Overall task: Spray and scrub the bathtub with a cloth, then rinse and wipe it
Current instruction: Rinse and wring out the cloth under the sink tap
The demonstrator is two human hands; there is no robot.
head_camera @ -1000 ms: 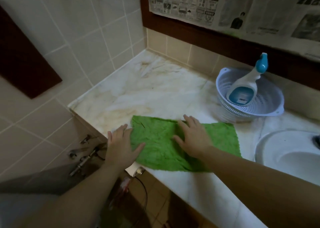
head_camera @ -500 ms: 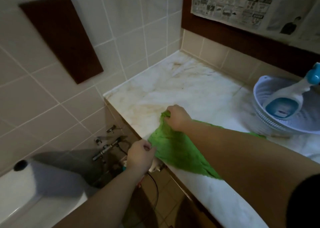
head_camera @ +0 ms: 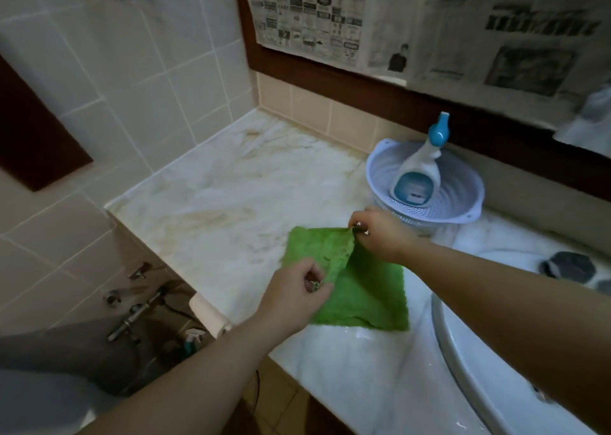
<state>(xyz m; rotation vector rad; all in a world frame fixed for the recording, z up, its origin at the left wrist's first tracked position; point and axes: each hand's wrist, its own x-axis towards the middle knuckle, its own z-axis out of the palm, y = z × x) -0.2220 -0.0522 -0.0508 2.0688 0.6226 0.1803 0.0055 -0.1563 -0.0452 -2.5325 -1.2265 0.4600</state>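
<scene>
cloth: green cloth (head_camera: 360, 285) lies on the marble surface (head_camera: 231, 199), between the basket and the near edge; its left part is lifted and folded over, apparently so it can be doubled into a pad for scrubbing.
left hand: left hand (head_camera: 299, 290) pinches the near left edge of the cloth, fingers curled on the fabric.
right hand: right hand (head_camera: 380, 232) pinches the far corner of the same edge, fingers curled; judged to hold that edge taut for the fold.
spray bottle: white bottle with blue nozzle (head_camera: 420, 173) stands tilted in a white perforated basket (head_camera: 463, 203), beside the cloth; likely kept there within reach for the spray step.
bathtub: white rim (head_camera: 39, 398) shows at lower left, below the wall taps (head_camera: 132, 309); not yet sprayed, by judgement.
basin: white basin (head_camera: 463, 345) is set in the surface at right.
writing: bottle label is too blurred to read; newspaper sheets (head_camera: 429, 24) cover the frame above, with print not legible.
</scene>
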